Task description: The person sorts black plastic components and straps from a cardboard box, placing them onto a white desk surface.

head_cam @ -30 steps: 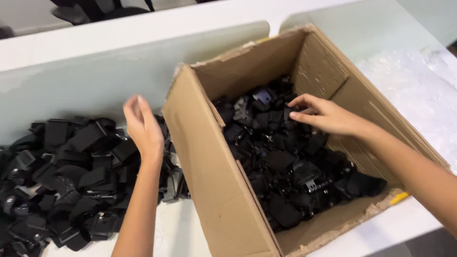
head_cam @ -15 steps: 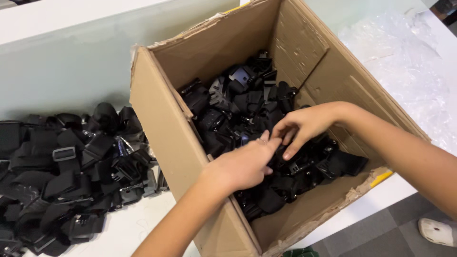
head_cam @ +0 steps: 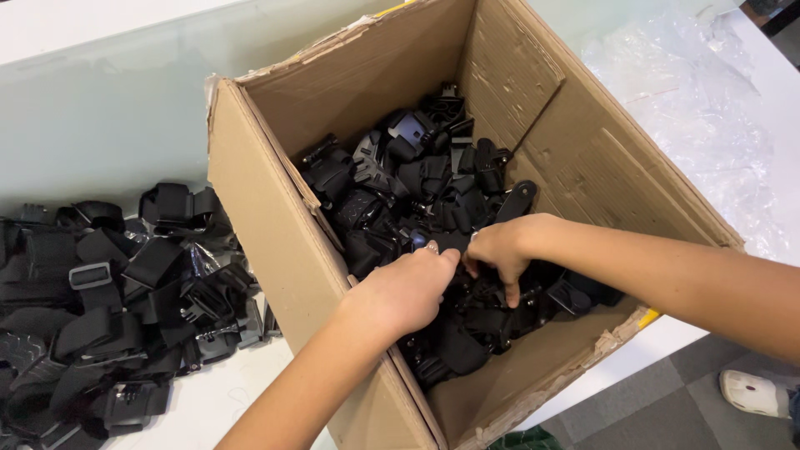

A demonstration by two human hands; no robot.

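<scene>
An open cardboard box (head_cam: pixel 275 225) stands on a white table and holds a heap of black straps and plastic buckles (head_cam: pixel 417 179). Both my hands reach into it. My left hand (head_cam: pixel 408 287) pinches a black strap piece (head_cam: pixel 442 242) near the heap's middle. My right hand (head_cam: pixel 500 250) meets it from the right, fingers curled on the same black piece. What lies under the hands is hidden.
A second pile of black straps and buckles (head_cam: pixel 108 308) lies on the table left of the box. Crumpled clear plastic sheet (head_cam: pixel 708 117) lies to the right. Past the table's edge are a grey floor and a white shoe (head_cam: pixel 754 392).
My left hand left the pile on the table and went into the box. Both hands have come together on one black piece. The view has moved closer over the box.
</scene>
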